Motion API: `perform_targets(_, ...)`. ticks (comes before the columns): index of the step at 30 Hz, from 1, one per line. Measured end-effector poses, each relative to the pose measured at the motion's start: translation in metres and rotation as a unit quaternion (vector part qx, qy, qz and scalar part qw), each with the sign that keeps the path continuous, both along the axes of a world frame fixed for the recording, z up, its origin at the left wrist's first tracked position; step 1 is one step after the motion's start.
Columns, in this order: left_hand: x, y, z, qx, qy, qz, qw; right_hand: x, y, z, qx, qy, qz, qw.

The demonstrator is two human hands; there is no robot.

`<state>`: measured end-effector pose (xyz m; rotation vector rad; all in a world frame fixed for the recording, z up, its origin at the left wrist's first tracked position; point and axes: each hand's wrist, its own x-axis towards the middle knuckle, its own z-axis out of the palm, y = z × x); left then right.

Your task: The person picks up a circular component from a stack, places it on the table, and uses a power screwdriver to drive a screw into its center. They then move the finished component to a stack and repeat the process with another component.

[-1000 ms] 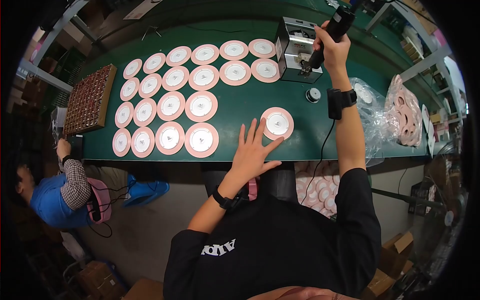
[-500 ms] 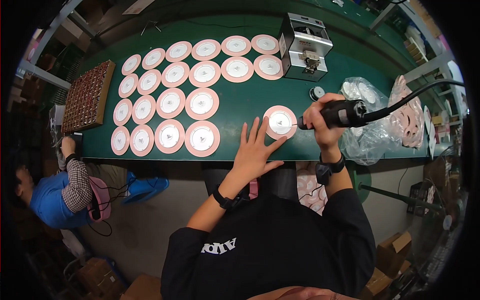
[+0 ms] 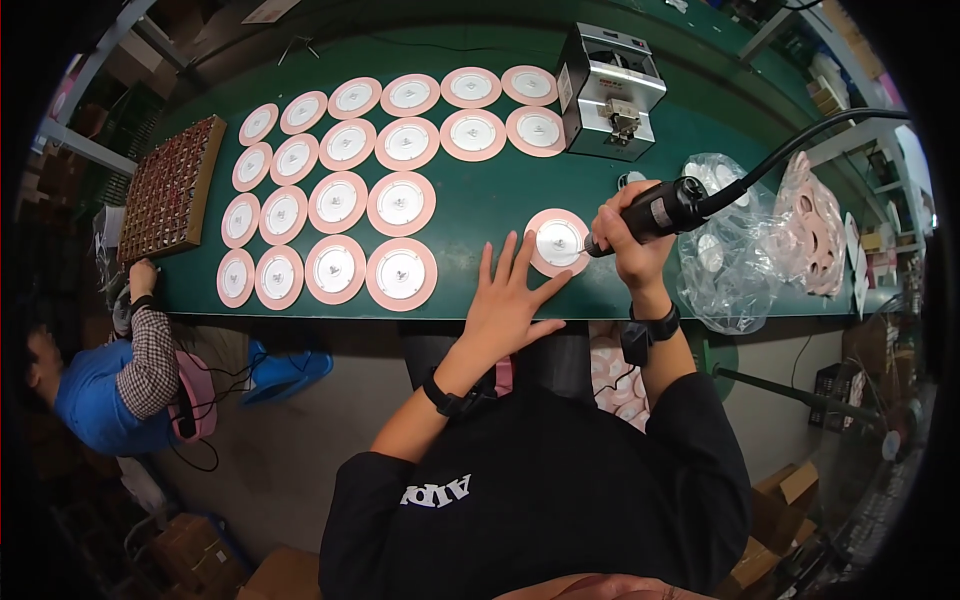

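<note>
A pink-rimmed disc with a white middle (image 3: 553, 238) lies on the green table in front of me. Fingers spread, my left hand (image 3: 505, 302) rests flat at its left and near edge, the thumb and index finger along the rim. My right hand (image 3: 632, 246) is wrapped round a black corded electric screwdriver (image 3: 664, 212). The tool is tilted, its nose pointing left and down at the right part of the disc. Whether the bit touches the disc is too small to make out.
Rows of similar pink-and-white discs (image 3: 400, 271) cover the left of the table. A grey metal machine (image 3: 612, 98) stands at the back. Clear plastic bags (image 3: 735, 280) and pink flat pieces (image 3: 815, 235) lie right. A partitioned box (image 3: 172, 190) and a co-worker (image 3: 118, 390) are far left.
My right hand has shifted a little left and tipped the screwdriver more steeply, bringing its nose over the disc's right side. My left hand stays on the disc's edge.
</note>
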<state>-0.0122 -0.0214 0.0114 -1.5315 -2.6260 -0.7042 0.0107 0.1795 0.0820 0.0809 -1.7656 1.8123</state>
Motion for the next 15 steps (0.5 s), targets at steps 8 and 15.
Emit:
perform_targets(8, 0.001, 0.001, 0.0, 0.002, 0.001, -0.003, 1.0, -0.001, 0.0, 0.002, -0.012, 0.001, -0.004, 1.0)
perform_targets(15, 0.001, 0.0, 0.0, -0.005, 0.005, -0.001, 1.0, -0.033, 0.039, 0.047, 0.031, 0.081, -0.066, 0.994)
